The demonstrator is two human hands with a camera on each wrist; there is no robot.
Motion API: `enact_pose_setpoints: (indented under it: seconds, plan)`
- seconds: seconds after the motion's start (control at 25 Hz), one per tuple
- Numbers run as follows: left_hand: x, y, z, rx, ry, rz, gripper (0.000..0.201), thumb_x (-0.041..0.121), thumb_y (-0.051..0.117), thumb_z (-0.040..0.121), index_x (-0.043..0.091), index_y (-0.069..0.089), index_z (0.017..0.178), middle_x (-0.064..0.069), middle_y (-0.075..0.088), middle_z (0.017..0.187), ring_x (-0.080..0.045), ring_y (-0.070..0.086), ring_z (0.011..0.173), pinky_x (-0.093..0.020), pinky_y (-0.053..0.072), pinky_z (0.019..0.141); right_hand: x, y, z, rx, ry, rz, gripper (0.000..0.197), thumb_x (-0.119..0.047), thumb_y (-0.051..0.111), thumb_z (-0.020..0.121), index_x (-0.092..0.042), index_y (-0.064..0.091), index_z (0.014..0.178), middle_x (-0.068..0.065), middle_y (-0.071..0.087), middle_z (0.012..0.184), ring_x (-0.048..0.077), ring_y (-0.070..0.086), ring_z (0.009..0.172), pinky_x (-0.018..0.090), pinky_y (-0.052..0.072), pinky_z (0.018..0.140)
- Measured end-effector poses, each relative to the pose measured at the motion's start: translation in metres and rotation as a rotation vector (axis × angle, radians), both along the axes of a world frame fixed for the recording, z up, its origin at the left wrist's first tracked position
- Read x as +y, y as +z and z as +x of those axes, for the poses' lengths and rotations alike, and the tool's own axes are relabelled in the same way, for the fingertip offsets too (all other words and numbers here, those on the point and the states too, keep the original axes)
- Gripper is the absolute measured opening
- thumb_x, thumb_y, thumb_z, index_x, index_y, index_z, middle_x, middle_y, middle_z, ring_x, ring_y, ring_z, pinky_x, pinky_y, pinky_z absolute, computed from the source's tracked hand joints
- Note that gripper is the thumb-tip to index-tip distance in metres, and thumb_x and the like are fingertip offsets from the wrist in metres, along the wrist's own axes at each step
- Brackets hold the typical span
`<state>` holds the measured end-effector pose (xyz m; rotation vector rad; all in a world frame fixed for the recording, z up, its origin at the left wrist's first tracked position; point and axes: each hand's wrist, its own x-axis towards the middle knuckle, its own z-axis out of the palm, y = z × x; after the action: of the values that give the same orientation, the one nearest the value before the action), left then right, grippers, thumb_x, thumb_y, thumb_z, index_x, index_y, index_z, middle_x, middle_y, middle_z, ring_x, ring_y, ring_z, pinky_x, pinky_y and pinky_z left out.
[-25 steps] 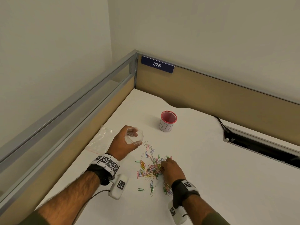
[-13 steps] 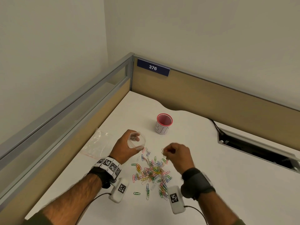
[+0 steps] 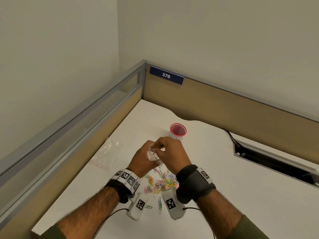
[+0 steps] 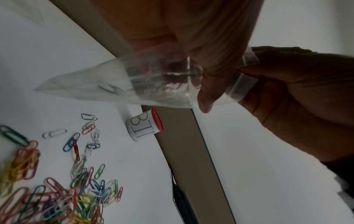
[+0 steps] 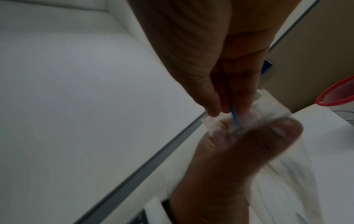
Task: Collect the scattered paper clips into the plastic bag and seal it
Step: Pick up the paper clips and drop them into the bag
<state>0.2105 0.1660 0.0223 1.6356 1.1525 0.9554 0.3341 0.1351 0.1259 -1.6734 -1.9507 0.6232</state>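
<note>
The left hand [image 3: 144, 158] is holding the clear plastic bag [image 4: 118, 84] up off the desk, fingers curled round its rim so the mouth is staying open and facing the right hand; the bag's long axis is slanting from that mouth down toward the desk [image 3: 224, 169], closed end lowest. The right hand [image 3: 170, 152] is sitting right at the mouth, fingertips pinching what is probably a single blue clip [image 5: 235, 117], though blur is making that hard to confirm, and pointing it into the opening. One clip [image 4: 109, 88] is already lying inside the bag; the rest of the paper clips [image 3: 159, 184] are lying scattered on the desk just below both wrists, nearer the right hand.
</note>
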Motion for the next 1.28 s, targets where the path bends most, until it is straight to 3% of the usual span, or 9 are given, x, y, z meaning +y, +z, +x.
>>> enact_pose_setpoints:
  seconds: [0.2, 0.28, 0.4, 0.48, 0.56, 0.76, 0.96, 1.12, 1.28]
  plan:
    - [-0.004, -0.004, -0.014, -0.122, 0.046, -0.021, 0.049, 0.025, 0.085, 0.068, 0.020, 0.058, 0.110, 0.003, 0.068, 0.103, -0.008, 0.064, 0.101, -0.028, 0.048, 0.094, 0.005, 0.001, 0.044, 0.151, -0.126, 0.123, 0.013, -0.009, 0.060, 0.090, -0.015, 0.070, 0.096, -0.005, 0.068, 0.090, 0.012, 0.065, 0.083, 0.025, 0.056, 0.077]
    - [-0.006, -0.006, -0.023, -0.145, 0.058, -0.019, 0.053, 0.033, 0.084, 0.066, 0.018, 0.059, 0.110, 0.001, 0.068, 0.104, -0.011, 0.064, 0.104, -0.029, 0.048, 0.098, 0.012, -0.037, 0.078, 0.004, -0.226, 0.015, 0.014, -0.010, 0.058, 0.090, -0.016, 0.069, 0.096, -0.001, 0.070, 0.096, 0.017, 0.065, 0.087, 0.031, 0.055, 0.082]
    - [-0.011, -0.010, -0.034, -0.150, 0.063, -0.019, 0.055, 0.037, 0.082, 0.065, 0.019, 0.058, 0.110, 0.000, 0.069, 0.106, -0.013, 0.064, 0.107, -0.032, 0.047, 0.102, 0.008, -0.108, 0.110, -0.247, -0.312, -0.280, 0.027, -0.006, 0.049, 0.093, -0.015, 0.064, 0.114, 0.009, 0.063, 0.122, 0.026, 0.058, 0.113, 0.035, 0.046, 0.098]
    - [-0.014, -0.011, -0.037, -0.141, 0.061, -0.023, 0.054, 0.036, 0.082, 0.065, 0.020, 0.058, 0.110, 0.000, 0.068, 0.106, -0.014, 0.064, 0.107, -0.035, 0.048, 0.104, 0.000, -0.142, 0.112, -0.356, -0.278, -0.438, 0.040, -0.003, 0.045, 0.091, -0.015, 0.053, 0.129, 0.011, 0.049, 0.134, 0.028, 0.047, 0.124, 0.036, 0.042, 0.104]
    - [-0.015, -0.013, -0.038, -0.131, 0.059, -0.020, 0.054, 0.035, 0.082, 0.066, 0.020, 0.058, 0.111, 0.001, 0.068, 0.106, -0.013, 0.064, 0.107, -0.036, 0.048, 0.104, -0.006, -0.160, 0.104, -0.427, -0.201, -0.456, 0.045, -0.003, 0.049, 0.089, -0.016, 0.049, 0.132, 0.011, 0.044, 0.134, 0.029, 0.042, 0.125, 0.039, 0.043, 0.103]
    - [-0.015, -0.015, -0.041, -0.135, 0.057, -0.018, 0.052, 0.025, 0.085, 0.069, 0.019, 0.057, 0.113, -0.001, 0.067, 0.109, -0.013, 0.064, 0.108, -0.034, 0.047, 0.105, -0.035, -0.175, 0.078, -0.465, -0.001, -0.353, 0.043, 0.000, 0.047, 0.087, -0.016, 0.051, 0.127, 0.007, 0.047, 0.128, 0.027, 0.044, 0.119, 0.037, 0.048, 0.095]
    - [-0.015, -0.013, -0.038, -0.122, 0.049, -0.002, 0.050, 0.019, 0.085, 0.071, 0.020, 0.057, 0.112, 0.000, 0.066, 0.110, -0.013, 0.063, 0.109, -0.029, 0.046, 0.103, -0.037, -0.165, 0.075, -0.431, 0.052, -0.424, 0.060, -0.034, 0.063, 0.085, -0.021, 0.039, 0.139, 0.006, 0.038, 0.142, 0.029, 0.036, 0.131, 0.044, 0.044, 0.101]
    - [-0.016, -0.009, -0.036, -0.113, 0.055, 0.015, 0.050, 0.012, 0.085, 0.073, 0.017, 0.057, 0.113, -0.001, 0.066, 0.109, -0.012, 0.062, 0.109, -0.029, 0.046, 0.105, -0.036, -0.169, 0.062, -0.551, 0.070, -0.300, 0.025, -0.022, 0.050, 0.094, -0.018, 0.054, 0.119, 0.007, 0.050, 0.120, 0.028, 0.048, 0.114, 0.040, 0.052, 0.085]
    - [-0.014, -0.005, -0.041, -0.108, 0.092, 0.035, 0.049, 0.012, 0.086, 0.073, 0.016, 0.057, 0.113, 0.000, 0.067, 0.108, -0.012, 0.063, 0.107, -0.031, 0.047, 0.104, -0.029, -0.168, 0.067, -0.574, 0.052, -0.274, 0.023, -0.005, 0.051, 0.088, -0.012, 0.057, 0.109, 0.009, 0.054, 0.111, 0.028, 0.054, 0.104, 0.034, 0.047, 0.080]
